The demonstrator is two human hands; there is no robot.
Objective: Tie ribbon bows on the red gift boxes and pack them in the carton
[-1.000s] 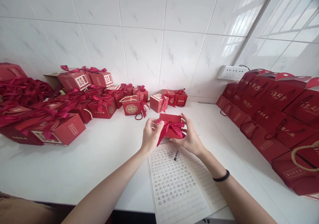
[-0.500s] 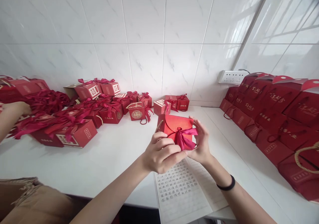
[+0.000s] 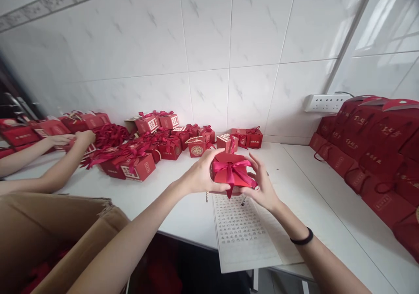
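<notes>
Between my two hands is a small red gift box (image 3: 225, 161) with a pink-red ribbon bow (image 3: 231, 171) facing me. My left hand (image 3: 203, 174) grips its left side, thumb along the near edge. My right hand (image 3: 262, 185) holds the right side, fingers and thumb curled round the corner by the ribbon. A twisted cord (image 3: 207, 196) hangs below the box at the left. Under the hands lies an open notebook (image 3: 242, 241) with handwritten characters, and a pen (image 3: 243, 201) rests on it, mostly hidden.
Ribboned red boxes (image 3: 170, 148) cluster along the wall, with a heap of loose ribbon (image 3: 109, 136) at the left. Stacked red gift bags (image 3: 369, 150) line the right side. A power strip (image 3: 327, 103) is on the wall. A co-worker's hands (image 3: 83, 139) handle a box at far left; a cardboard carton (image 3: 65, 228) stands below.
The box has turned in my hands, so the bow now spreads across its face. My left hand has shifted to its left side. The view has swung left, showing both co-worker's hands.
</notes>
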